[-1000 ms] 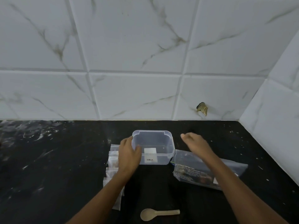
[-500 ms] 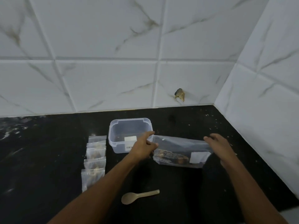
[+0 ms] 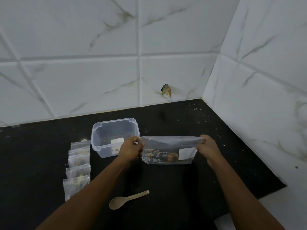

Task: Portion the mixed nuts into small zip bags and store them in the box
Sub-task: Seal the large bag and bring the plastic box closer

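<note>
Fingers of both bare hands curl over the top edge of a large clear plastic pouch of mixed nuts [image 3: 167, 151], pinching it at opposite upper corners. Nearest the viewer, two bare forearms reach forward from the bottom of the view over a black speckled stone countertop [image 3: 207, 171]. Between the forearms, a small beige plastic spoon [image 3: 123, 200] lies flat on the counter, bowl to the left, handle pointing right and slightly away.

Left of the left forearm, a column of small clear zip bags [image 3: 78, 168] lies overlapping on the counter, running away from the viewer; pale nut pieces show through several of them, though their exact number is hard to count.

Farther on, the left hand [image 3: 131, 149] grips the pouch's left top corner and the right hand [image 3: 206, 147] grips its right top corner, so the pouch stands upright and stretched between them. Its lower half shows black printed text, a white label and brown nuts; whether its base touches the counter is unclear.

Just behind and left of the left hand sits a translucent rectangular plastic storage box [image 3: 103, 138] without a lid, a white sticker on its near wall. It looks to hold no bags.

Beyond the counter rise white marble-patterned wall tiles [image 3: 83, 63], meeting in a corner at the right, with a chipped brown hole [image 3: 166, 90] low in the back wall.
</note>
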